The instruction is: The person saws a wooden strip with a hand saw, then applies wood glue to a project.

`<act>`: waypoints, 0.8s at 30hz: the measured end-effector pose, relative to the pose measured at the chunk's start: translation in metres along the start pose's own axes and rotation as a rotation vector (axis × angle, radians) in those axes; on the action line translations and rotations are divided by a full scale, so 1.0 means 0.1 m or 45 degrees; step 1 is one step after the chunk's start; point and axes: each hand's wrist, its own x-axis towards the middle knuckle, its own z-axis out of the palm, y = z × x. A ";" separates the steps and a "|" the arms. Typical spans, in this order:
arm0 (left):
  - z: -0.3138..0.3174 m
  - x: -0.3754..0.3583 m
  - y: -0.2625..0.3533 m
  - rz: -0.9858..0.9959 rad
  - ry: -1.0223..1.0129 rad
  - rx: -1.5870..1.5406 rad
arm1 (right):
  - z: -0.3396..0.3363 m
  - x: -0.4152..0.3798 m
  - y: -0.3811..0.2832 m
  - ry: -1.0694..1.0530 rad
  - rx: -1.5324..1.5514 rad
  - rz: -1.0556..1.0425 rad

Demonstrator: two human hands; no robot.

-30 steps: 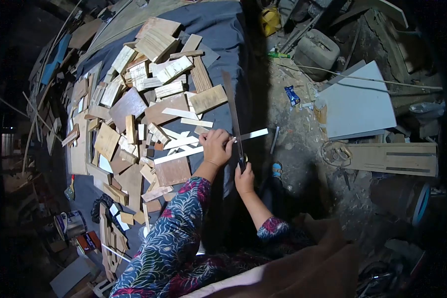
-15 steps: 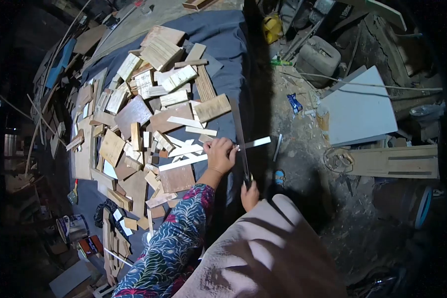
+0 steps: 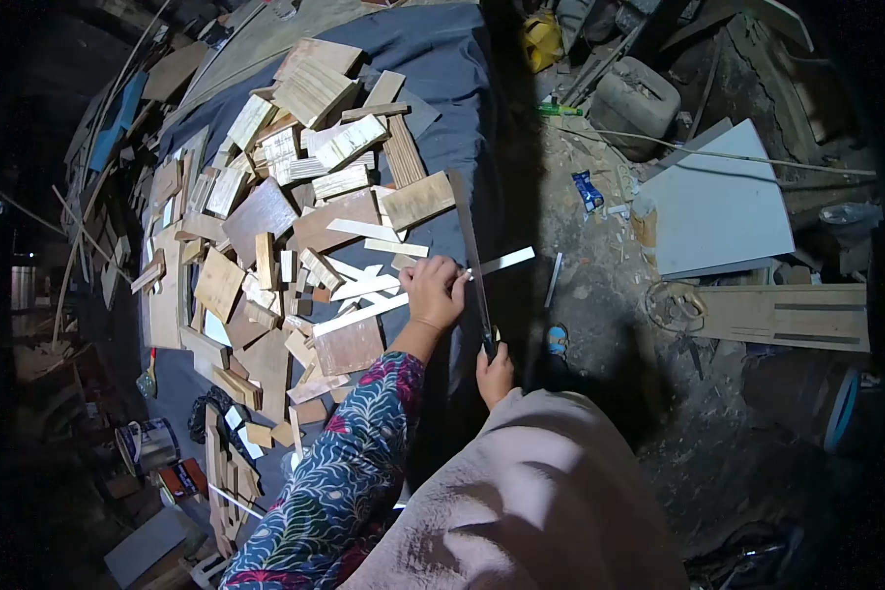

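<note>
A long white strip (image 3: pixel 364 314) lies across the edge of the dark cloth (image 3: pixel 467 79), its far end sticking out past the edge. My left hand (image 3: pixel 435 293) is closed on the strip and presses it down near the edge. Just right of those fingers, the thin blade of a handsaw (image 3: pixel 470 231) crosses the strip. Wrapped round the saw's dark handle is my right hand (image 3: pixel 495 374), below the strip. Whether the blade has cut into the strip cannot be seen.
Wood blocks (image 3: pixel 315 90) and boards (image 3: pixel 261 218) are heaped left of my hands. On the floor at the right are a white panel (image 3: pixel 723 202), a grey jerrycan (image 3: pixel 636 98) and a long slotted board (image 3: pixel 787 317). A paint can (image 3: pixel 147 444) stands lower left.
The view has shifted slightly. My right hand and the saw have moved a little up along the cut line, while my left hand stays on the strip.
</note>
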 end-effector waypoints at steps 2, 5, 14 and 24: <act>0.02 0.03 0.01 0.012 0.044 -0.002 | -0.03 0.02 -0.03 0.021 -0.039 -0.003; 0.02 0.03 0.01 -0.006 0.023 -0.002 | -0.09 0.03 -0.05 -0.029 0.003 0.050; 0.02 0.03 -0.02 0.018 0.006 -0.008 | -0.02 0.19 -0.12 0.042 0.017 -0.077; -0.01 -0.04 -0.01 0.004 0.078 -0.028 | 0.11 0.27 -0.10 0.123 -0.002 -0.123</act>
